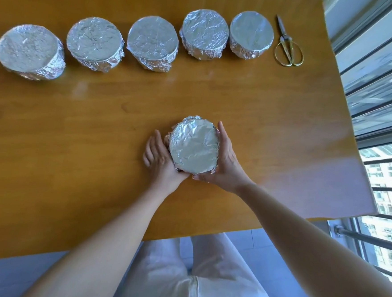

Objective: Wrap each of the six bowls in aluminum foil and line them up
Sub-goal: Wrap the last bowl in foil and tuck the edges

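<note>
On the smooth orange-brown wooden desk [263,106], five bowls [152,41] stand in a curving row along the far side, each round, flat-topped and skinned in crinkled silver foil. Right of the last lie brass-handled scissors [288,43], blades together. Nearer, the left hand [159,155] cups one side of a sixth bowl [194,146], its foil creased and shiny. The right hand [226,159] cups the other side.

1. A row of five wrapped bowls [152,42] spans the far side of the table [262,120]; the gaps between neighbours are narrow.
2. Scissors [288,45] lie just beside the row's right end, near the table's right edge.
3. A broad band of bare wood separates that row from the sixth bowl [194,146], cupped between my left hand [159,156] and right hand [227,161].
4. Bare wood runs wide to its left, narrower to its right.
</note>
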The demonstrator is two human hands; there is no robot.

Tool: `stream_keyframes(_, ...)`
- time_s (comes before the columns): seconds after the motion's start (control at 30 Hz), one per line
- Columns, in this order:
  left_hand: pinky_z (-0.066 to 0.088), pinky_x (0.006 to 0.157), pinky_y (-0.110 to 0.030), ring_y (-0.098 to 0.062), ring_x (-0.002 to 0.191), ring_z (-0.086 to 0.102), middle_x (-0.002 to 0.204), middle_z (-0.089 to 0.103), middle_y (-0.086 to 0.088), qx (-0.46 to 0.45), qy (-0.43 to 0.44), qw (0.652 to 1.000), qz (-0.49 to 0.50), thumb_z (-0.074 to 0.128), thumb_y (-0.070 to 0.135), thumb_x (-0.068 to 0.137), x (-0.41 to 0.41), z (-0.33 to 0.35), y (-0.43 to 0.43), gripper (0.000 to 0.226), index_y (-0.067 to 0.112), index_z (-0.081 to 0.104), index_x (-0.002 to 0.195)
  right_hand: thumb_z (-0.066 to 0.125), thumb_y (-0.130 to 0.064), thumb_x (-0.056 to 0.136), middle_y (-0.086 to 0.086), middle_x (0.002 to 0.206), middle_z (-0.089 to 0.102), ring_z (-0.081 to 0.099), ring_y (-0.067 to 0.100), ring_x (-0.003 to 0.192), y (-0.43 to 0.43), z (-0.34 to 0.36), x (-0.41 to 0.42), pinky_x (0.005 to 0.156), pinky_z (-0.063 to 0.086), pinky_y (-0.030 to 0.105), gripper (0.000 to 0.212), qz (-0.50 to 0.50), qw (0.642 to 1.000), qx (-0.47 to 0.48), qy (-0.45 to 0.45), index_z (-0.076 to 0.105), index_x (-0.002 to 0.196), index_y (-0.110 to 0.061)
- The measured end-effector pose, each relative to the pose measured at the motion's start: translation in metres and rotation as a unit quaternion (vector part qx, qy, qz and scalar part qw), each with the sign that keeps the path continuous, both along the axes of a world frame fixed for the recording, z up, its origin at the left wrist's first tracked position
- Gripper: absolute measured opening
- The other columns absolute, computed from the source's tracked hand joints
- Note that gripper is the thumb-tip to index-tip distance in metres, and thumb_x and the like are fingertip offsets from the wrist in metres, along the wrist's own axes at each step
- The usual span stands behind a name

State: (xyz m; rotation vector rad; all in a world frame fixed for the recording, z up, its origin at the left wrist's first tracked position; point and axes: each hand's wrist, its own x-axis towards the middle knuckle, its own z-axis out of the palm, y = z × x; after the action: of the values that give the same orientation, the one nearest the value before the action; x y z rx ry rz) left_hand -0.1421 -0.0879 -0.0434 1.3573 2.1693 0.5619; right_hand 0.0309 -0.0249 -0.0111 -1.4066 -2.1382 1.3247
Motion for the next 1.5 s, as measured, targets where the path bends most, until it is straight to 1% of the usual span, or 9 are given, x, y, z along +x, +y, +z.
stream_keyframes(0.1, 0.001, 0.119, -0.044, -0.031, 0.152, 0.002, 0.164, 0.007, -0.015, -0.038, 0.018, 0.999, -0.015, 0.088, 0.049, 0.058, -0.003, 0.001, 0.001, 0.137, -0.001, 0.006, 0.155, 0.082, -0.060, 0.056, -0.006, 0.152, 0.016, 0.015, 0.015, 0.148, 0.000, 0.001, 0.000, 0.119, 0.023, 0.046, 0.141, 0.000, 1.000, 0.000, -0.003, -0.018, 0.152, -0.033)
stream_keyframes(0.27, -0.012, 0.119, -0.044, -0.021, 0.149, -0.023, 0.161, -0.028, -0.004, -0.092, -0.019, 0.988, -0.122, 0.083, 0.058, 0.065, -0.034, 0.019, -0.014, 0.147, 0.010, -0.027, 0.151, 0.086, -0.052, 0.058, 0.001, 0.158, 0.013, 0.013, 0.015, 0.149, 0.002, 0.003, 0.002, 0.120, 0.020, 0.044, 0.144, 0.021, 1.000, -0.002, -0.019, -0.021, 0.151, -0.031)
stream_keyframes(0.33, -0.015, 0.118, -0.043, -0.016, 0.147, -0.026, 0.157, -0.035, 0.003, -0.091, -0.012, 0.980, -0.178, 0.066, 0.071, 0.067, -0.054, 0.025, -0.026, 0.138, 0.017, -0.031, 0.150, 0.089, -0.049, 0.057, 0.002, 0.159, 0.012, 0.012, 0.015, 0.149, 0.003, 0.005, 0.002, 0.120, 0.019, 0.045, 0.146, 0.034, 0.999, 0.000, -0.020, -0.023, 0.150, -0.032)
stream_keyframes(0.47, -0.012, 0.118, -0.037, -0.019, 0.152, -0.008, 0.166, -0.011, -0.002, 0.039, 0.038, 0.978, -0.202, 0.027, 0.079, 0.082, -0.067, 0.039, -0.022, 0.105, 0.013, -0.002, 0.158, 0.090, -0.052, 0.056, 0.006, 0.162, 0.011, 0.009, 0.017, 0.150, 0.008, 0.007, 0.004, 0.121, 0.016, 0.044, 0.149, 0.052, 0.998, -0.001, -0.030, -0.028, 0.146, -0.035)
stream_keyframes(0.6, 0.003, 0.123, -0.053, -0.031, 0.153, -0.001, 0.166, 0.007, -0.013, 0.139, 0.112, 0.937, -0.301, 0.041, 0.059, 0.089, -0.028, 0.063, 0.016, 0.089, 0.005, 0.018, 0.156, 0.089, -0.055, 0.057, 0.003, 0.164, 0.007, 0.009, 0.017, 0.150, 0.010, 0.009, 0.004, 0.121, 0.017, 0.044, 0.149, 0.055, 0.998, 0.006, -0.036, -0.029, 0.146, -0.033)
stream_keyframes(0.77, 0.005, 0.122, -0.055, -0.033, 0.153, -0.004, 0.166, 0.002, -0.012, 0.056, 0.210, 0.916, -0.338, 0.029, 0.072, 0.089, 0.016, 0.058, 0.043, 0.092, 0.013, 0.017, 0.158, 0.071, -0.065, 0.057, -0.024, 0.157, -0.014, 0.000, 0.014, 0.152, 0.011, 0.010, 0.003, 0.122, 0.019, 0.045, 0.137, 0.062, 0.998, 0.015, -0.018, -0.033, 0.142, -0.040)
stream_keyframes(0.93, 0.012, 0.120, -0.057, -0.033, 0.153, 0.006, 0.166, 0.007, -0.014, 0.005, 0.261, 0.909, -0.326, 0.020, 0.080, 0.084, 0.010, 0.039, 0.044, 0.099, 0.016, 0.012, 0.159, 0.081, -0.060, 0.058, -0.001, 0.165, 0.004, 0.009, 0.021, 0.152, 0.012, 0.003, 0.004, 0.120, 0.022, 0.050, 0.145, 0.041, 0.999, 0.006, -0.018, -0.036, 0.142, -0.041)
stream_keyframes(1.17, 0.010, 0.117, -0.064, -0.034, 0.153, 0.004, 0.166, 0.008, -0.010, 0.016, 0.259, 0.904, -0.339, 0.030, 0.084, 0.078, 0.017, 0.044, 0.047, 0.104, 0.021, 0.016, 0.159, 0.084, -0.042, 0.066, 0.002, 0.165, -0.006, 0.000, 0.013, 0.153, 0.011, 0.002, 0.008, 0.123, 0.015, 0.036, 0.139, 0.037, 0.999, 0.006, 0.004, -0.022, 0.151, -0.014)
stream_keyframes(1.5, 0.019, 0.115, -0.061, -0.033, 0.152, 0.014, 0.165, 0.015, -0.010, 0.022, 0.265, 0.907, -0.326, 0.037, 0.085, 0.075, 0.017, 0.038, 0.047, 0.106, 0.022, 0.016, 0.158, 0.089, -0.050, 0.059, 0.005, 0.159, 0.023, 0.024, 0.017, 0.146, 0.006, -0.002, 0.036, 0.117, 0.027, 0.037, 0.140, 0.019, 0.998, 0.057, -0.013, -0.005, 0.157, -0.014)
